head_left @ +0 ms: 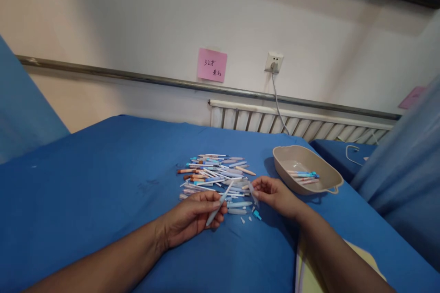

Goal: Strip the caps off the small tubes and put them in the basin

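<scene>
A heap of pen parts [215, 173], barrels, caps and thin refills in pale blue, orange and white, lies on the blue cloth. My left hand [192, 217] is closed round a pale blue pen barrel [216, 206] with a white refill sticking up out of it. My right hand [273, 194] pinches a clear pen part [252, 192] just right of the heap. A small teal cap [257, 214] and a few white bits lie between my hands.
A beige oval tray [323, 187] holding a few finished pens [304, 176] stands to the right of my right hand. The blue-covered table [85, 183] stretches to the left. A radiator [295, 121], a wall socket with cable and a pink note are behind.
</scene>
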### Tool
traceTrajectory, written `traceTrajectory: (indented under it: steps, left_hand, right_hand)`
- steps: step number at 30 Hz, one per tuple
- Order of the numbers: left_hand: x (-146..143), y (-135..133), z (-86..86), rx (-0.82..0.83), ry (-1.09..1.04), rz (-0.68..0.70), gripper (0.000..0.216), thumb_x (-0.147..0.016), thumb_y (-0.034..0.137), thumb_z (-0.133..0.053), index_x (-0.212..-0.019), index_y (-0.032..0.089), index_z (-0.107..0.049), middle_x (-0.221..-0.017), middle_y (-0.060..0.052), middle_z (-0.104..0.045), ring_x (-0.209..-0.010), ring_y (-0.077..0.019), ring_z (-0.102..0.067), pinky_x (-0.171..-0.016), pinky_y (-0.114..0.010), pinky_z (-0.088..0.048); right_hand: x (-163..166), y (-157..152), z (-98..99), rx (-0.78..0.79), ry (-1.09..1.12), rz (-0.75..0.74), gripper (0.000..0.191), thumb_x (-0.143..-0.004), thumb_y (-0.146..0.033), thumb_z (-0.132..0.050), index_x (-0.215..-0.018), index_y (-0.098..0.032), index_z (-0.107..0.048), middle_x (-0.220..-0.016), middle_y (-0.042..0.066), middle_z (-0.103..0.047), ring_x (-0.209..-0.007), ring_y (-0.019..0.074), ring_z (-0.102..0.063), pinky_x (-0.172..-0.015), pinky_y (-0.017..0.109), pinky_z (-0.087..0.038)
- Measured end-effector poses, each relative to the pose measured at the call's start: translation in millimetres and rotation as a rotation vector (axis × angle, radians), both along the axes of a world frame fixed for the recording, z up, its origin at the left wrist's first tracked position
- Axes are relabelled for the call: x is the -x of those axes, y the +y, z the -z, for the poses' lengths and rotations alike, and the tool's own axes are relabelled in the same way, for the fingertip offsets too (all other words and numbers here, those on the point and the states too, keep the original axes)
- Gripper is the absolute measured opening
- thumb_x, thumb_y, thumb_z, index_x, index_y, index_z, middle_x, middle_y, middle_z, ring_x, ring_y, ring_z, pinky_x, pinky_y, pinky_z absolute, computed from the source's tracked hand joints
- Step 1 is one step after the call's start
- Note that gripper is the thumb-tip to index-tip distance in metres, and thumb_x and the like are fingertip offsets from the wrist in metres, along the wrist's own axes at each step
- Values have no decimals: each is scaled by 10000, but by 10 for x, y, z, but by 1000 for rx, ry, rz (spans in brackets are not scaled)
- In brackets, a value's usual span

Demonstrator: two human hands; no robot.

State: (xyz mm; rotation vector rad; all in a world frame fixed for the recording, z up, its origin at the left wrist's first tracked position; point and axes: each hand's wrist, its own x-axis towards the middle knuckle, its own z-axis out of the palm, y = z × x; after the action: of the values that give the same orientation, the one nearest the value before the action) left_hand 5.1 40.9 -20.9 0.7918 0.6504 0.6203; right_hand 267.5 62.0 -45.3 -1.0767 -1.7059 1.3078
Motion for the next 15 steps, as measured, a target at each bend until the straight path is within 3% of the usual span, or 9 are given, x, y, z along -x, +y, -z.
traceTrajectory:
  steps: [6,15]
  left_hand:
    - [-3,-4,-15,-4,11,12,121,-769,225,-692,-811,122,-645,-824,-68,-658,-675,-126,-605,-625,-234,-437]
    - [-3,-4,-5,0,5,1,88,-795,203,-663,-808,120,-636,-830,-64,-657,-676,-119,-606,-629,-233,-437]
  right_hand:
    - [114,-72,-174,103,191,-22,339,-709,-461,-705,-841,-171,-591,-697,3,-588,-606,113,-511,-597,247,-399]
    - [11,-39,-101,98,55,-33,386,-704,-493,-684,-885,-166,-592,-684,-21,-545,-599,99,-479,-581,223,-378]
